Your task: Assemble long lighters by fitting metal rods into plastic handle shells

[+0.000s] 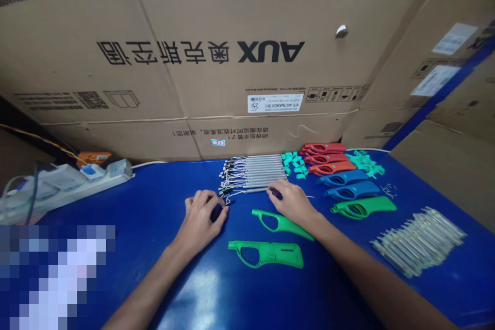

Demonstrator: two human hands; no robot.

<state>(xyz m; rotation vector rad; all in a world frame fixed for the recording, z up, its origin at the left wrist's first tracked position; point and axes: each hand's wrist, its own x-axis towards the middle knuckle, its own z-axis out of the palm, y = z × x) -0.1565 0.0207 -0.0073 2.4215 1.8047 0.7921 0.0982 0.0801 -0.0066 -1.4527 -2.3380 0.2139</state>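
My left hand [201, 216] pinches a small black part [231, 202] with thin wires at the near left of a row of metal tubes [261, 169]. My right hand [294, 203] is closed, its fingertips on the right end of the nearest metal tube [253, 190]; part of that end is hidden. White wires run between the black part and this tube. Just below my right hand lies a green lighter handle half [288, 225], partly covered by the wrist. Nearer to me rests another green handle half [284, 255], its inner side up.
Small teal pieces [299, 167] sit right of the tubes. Red [325, 159], blue [353, 191] and green handle shells [381, 208] line the right, with more teal bits [367, 162]. Clear-looking sticks [421, 242] lie farther right. A power strip [93, 185] stands left; cardboard [216, 82] walls the back.
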